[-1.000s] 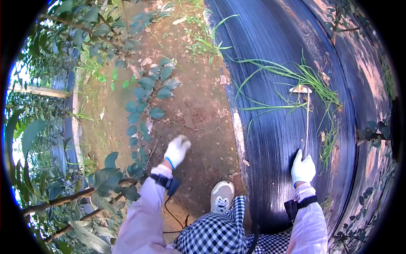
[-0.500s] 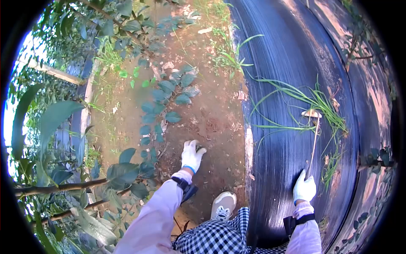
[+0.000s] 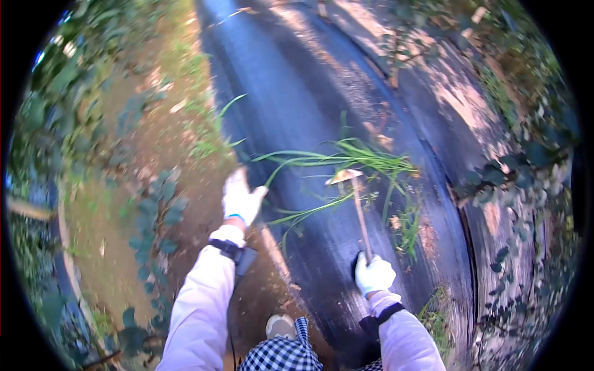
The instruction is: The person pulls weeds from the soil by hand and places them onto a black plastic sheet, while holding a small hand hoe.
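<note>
White gloves cover both of my hands. My right hand [image 3: 374, 275] is wrapped around the handle of a small hoe [image 3: 362, 216], whose pale blade [image 3: 344, 177] points away from me and lies over a clump of long grass [image 3: 365, 157]. The grass leans across black plastic ground sheeting [image 3: 309, 241]. Near the grass tips, at the sheet's left edge, my left hand [image 3: 240, 196] hovers with thumb and fingers apart and nothing in it. It looks slightly blurred.
Bare soil with a leafy low branch [image 3: 154, 216] lies to the left. Smaller weeds [image 3: 207, 133] grow along the sheet's edge. Shrubs [image 3: 544, 154] crowd the right side. My shoe [image 3: 281, 326] stands on the soil by the sheet.
My view has swung to the right, so the sheeting and grass now sit nearer the middle. My left hand has left the soil for the sheet's edge, and its fingers have spread.
</note>
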A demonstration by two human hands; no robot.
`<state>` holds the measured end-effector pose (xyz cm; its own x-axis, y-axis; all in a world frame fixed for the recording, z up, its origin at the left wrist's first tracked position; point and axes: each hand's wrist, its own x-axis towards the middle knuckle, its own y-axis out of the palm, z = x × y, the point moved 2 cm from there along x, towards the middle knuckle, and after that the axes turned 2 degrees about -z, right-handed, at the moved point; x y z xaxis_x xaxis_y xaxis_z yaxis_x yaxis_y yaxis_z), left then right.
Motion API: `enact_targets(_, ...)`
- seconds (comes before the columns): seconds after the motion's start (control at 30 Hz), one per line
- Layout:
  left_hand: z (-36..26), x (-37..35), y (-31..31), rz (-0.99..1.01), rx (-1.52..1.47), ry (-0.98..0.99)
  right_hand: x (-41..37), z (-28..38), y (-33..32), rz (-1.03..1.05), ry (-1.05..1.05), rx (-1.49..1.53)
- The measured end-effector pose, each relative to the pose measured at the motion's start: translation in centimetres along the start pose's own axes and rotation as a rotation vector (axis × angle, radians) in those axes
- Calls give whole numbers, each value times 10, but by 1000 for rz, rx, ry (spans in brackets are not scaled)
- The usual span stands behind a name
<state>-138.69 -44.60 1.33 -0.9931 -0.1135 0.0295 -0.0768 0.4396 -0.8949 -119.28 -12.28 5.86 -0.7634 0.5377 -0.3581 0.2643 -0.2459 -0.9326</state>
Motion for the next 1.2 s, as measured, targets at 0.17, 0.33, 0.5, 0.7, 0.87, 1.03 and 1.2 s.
enact_targets(0.17,25,55,4,410,351,-182,0,1,-9,49,3,16)
enact_targets(0.33,49,74,35,606,568,-106,6,1,-21,142,-34,-6)
enact_targets(0.5,23,78,26,659,671,-133,21,1,-112,249,-48,-208)
enact_targets(0.7,16,91,25,826,699,-51,38,-11,-297,22,-208,-468)
enact_targets(0.87,5,92,-44,969,146,-108,47,-13,-361,-37,-102,-389)
enact_targets(1.03,46,116,-97,798,192,-209,95,43,-311,15,-152,-74)
enact_targets(1.2,66,114,-156,709,216,-364,165,136,-222,120,-272,189)
